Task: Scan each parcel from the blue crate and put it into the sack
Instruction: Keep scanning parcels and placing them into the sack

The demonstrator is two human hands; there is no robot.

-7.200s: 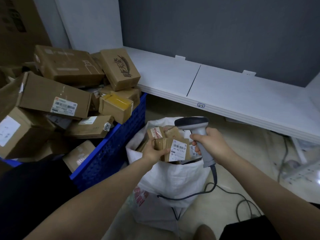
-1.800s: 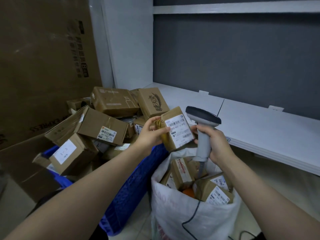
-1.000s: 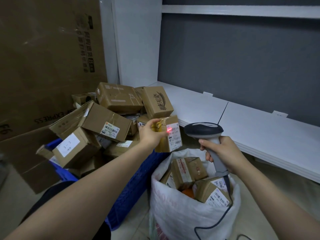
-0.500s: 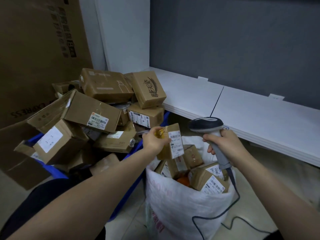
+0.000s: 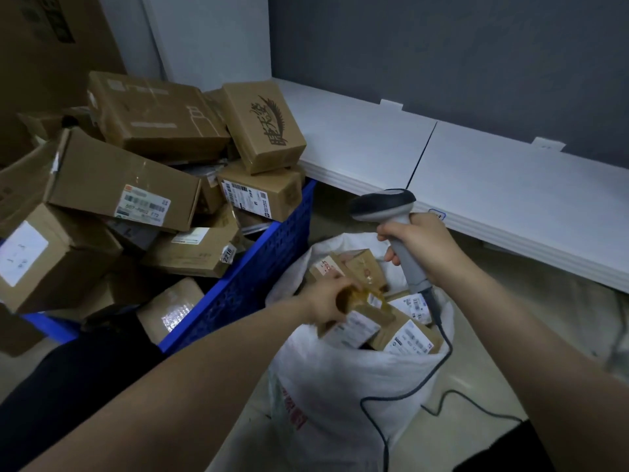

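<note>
My left hand (image 5: pixel 328 298) grips a small taped cardboard parcel (image 5: pixel 357 320) down in the mouth of the white sack (image 5: pixel 340 386), among several other labelled parcels. My right hand (image 5: pixel 423 245) holds the grey barcode scanner (image 5: pixel 391 216) by its handle above the sack's far rim, head pointing left. The scanner's cable (image 5: pixel 408 396) trails over the sack's front. The blue crate (image 5: pixel 258 267) stands to the left, heaped with brown cardboard parcels (image 5: pixel 122 185).
A low white shelf (image 5: pixel 476 178) runs along the grey wall behind the sack. A tall cardboard box (image 5: pixel 41 46) stands at the far left behind the crate. Pale floor shows to the right of the sack.
My left hand has brought the parcel from beside the scanner, where a red scan light hit its label, down into the sack. The scanner hand has stayed above the sack.
</note>
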